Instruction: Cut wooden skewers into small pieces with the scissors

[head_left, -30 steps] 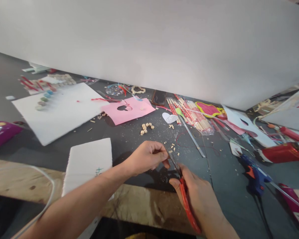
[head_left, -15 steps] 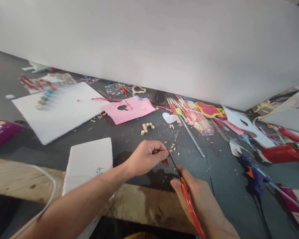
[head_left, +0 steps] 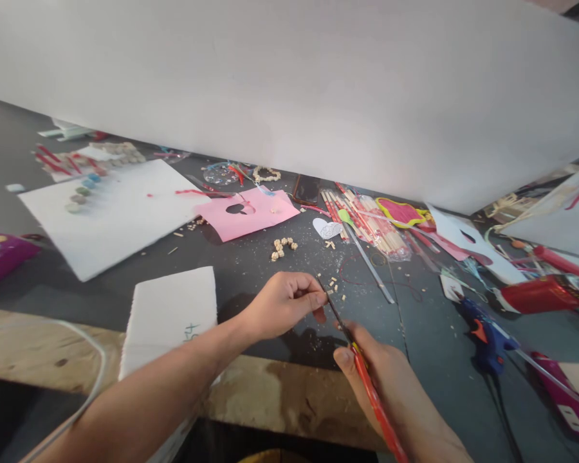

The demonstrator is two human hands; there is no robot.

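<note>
My right hand (head_left: 383,376) is wrapped round the red handles of a pair of scissors (head_left: 374,395). The dark blades slant up and left, and their tip reaches the fingertips of my left hand (head_left: 289,302). That left hand is pinched closed at the blades; whatever sits between its fingers is too small or hidden to name. Small cut wooden pieces (head_left: 333,283) lie just beyond the blade tip. Farther back, a curved row of small pale wooden clusters (head_left: 283,247) rests on the dark table (head_left: 255,276).
Beyond are pink paper (head_left: 251,215), a paper heart (head_left: 327,227), packed wooden chopsticks (head_left: 367,222) and a phone (head_left: 306,190). A blue glue gun (head_left: 485,337) and red can (head_left: 543,294) stand right. White foam boards (head_left: 125,218) lie left. A white panel (head_left: 280,83) closes the back.
The view has shifted slightly, so the table items sit a little farther left. Both hands and the scissors keep nearly the same pose.
</note>
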